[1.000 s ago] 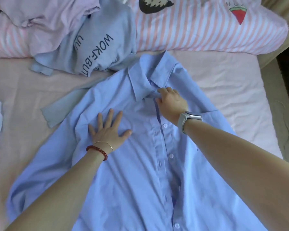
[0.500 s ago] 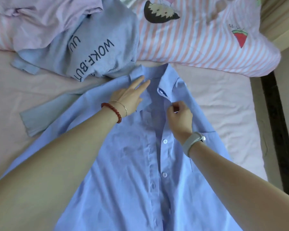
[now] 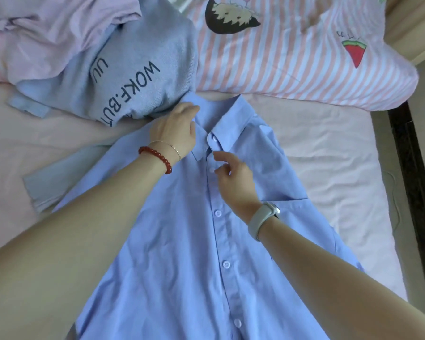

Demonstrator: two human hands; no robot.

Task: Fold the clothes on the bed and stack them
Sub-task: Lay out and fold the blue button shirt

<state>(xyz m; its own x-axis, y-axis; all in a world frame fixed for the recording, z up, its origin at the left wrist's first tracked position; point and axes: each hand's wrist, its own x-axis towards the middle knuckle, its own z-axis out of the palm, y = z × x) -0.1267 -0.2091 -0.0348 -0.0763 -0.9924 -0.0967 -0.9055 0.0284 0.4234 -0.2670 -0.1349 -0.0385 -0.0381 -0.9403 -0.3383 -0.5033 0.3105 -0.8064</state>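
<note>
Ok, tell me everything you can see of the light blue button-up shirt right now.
The light blue button-up shirt lies front-up and mostly flat on the pink bedsheet, collar toward the striped pillow. Thin woven fabric, white buttons fastened down the placket. The left hand rests on the collar's left side; the right hand hovers just below the collar. One sleeve trails out left.
</note>
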